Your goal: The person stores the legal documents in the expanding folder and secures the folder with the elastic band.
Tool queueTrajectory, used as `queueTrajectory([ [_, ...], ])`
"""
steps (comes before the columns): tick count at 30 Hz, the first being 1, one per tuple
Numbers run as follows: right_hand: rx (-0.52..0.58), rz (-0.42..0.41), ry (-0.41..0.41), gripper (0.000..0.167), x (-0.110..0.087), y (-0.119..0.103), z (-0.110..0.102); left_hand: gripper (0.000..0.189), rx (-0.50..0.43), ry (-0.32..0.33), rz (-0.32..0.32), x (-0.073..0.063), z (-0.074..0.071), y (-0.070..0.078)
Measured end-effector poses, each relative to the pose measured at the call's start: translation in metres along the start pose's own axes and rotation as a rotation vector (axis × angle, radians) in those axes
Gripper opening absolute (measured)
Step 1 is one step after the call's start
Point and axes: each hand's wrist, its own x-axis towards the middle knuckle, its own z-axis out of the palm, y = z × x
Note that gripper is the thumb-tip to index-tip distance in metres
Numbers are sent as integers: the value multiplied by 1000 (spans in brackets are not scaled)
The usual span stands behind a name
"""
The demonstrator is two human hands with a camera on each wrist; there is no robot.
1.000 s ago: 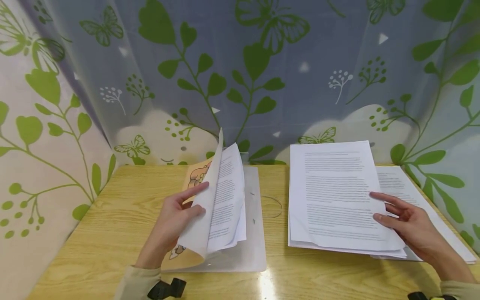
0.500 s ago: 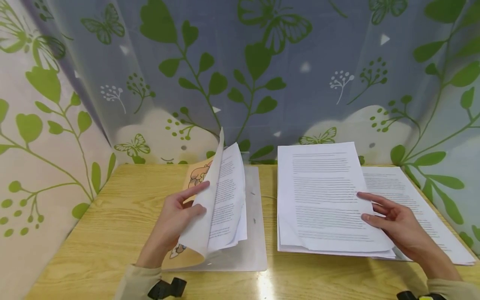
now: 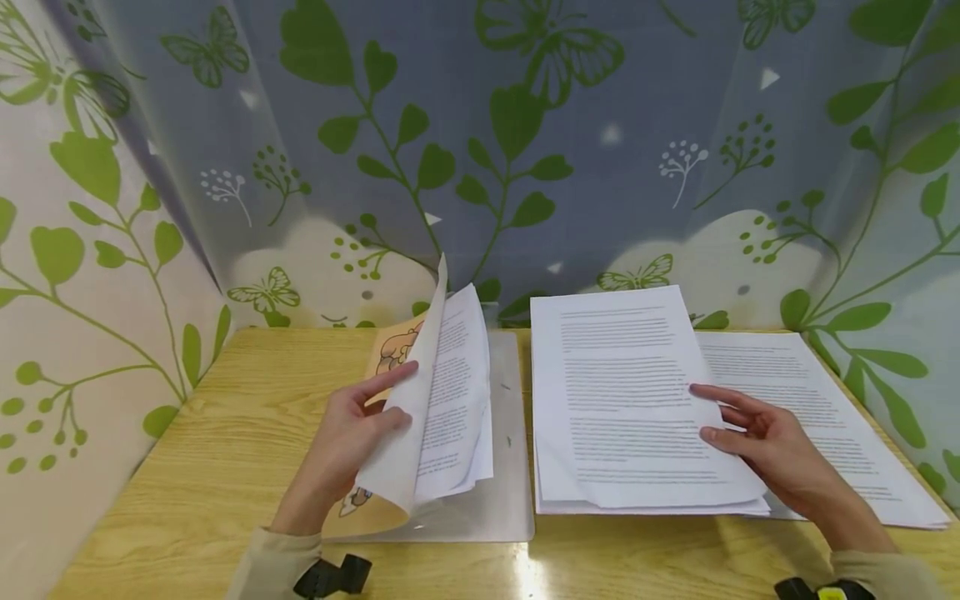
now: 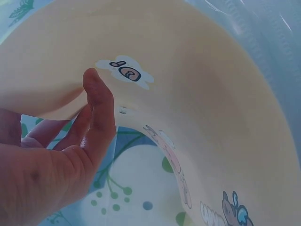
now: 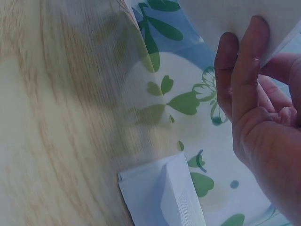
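My left hand (image 3: 356, 437) pinches the bent-back cover of a cream folder (image 4: 197, 56) printed with cartoon animals. Inside that folder, printed pages (image 3: 453, 392) lean against the raised cover, over a greyish translucent back panel (image 3: 513, 467). My right hand (image 3: 772, 446) grips the right edge of a stack of printed sheets (image 3: 630, 400), thumb on the front and other fingers behind. The stack is tilted up, its left edge close beside the folder's back panel. In the right wrist view, fingers press against the white back of the held sheets (image 5: 211, 19).
More printed pages (image 3: 817, 417) lie at the right of the wooden table (image 3: 217, 450), partly behind the held stack. A patterned curtain (image 3: 600, 167) with green leaves and butterflies closes off the back and both sides.
My right hand has carried the stack of printed sheets left toward the folder, uncovering more of the pages lying at right. My left hand and the folder cover stay in place.
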Motion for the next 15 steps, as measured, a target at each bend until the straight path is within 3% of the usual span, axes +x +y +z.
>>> queueTrajectory([
  [10, 117, -35, -89, 53, 7, -8, 15, 59, -2, -4, -7, 0, 0, 1],
  [15, 120, -46, -110, 53, 10, -8, 19, 58, 2, -7, -1, 1, 1, 1],
])
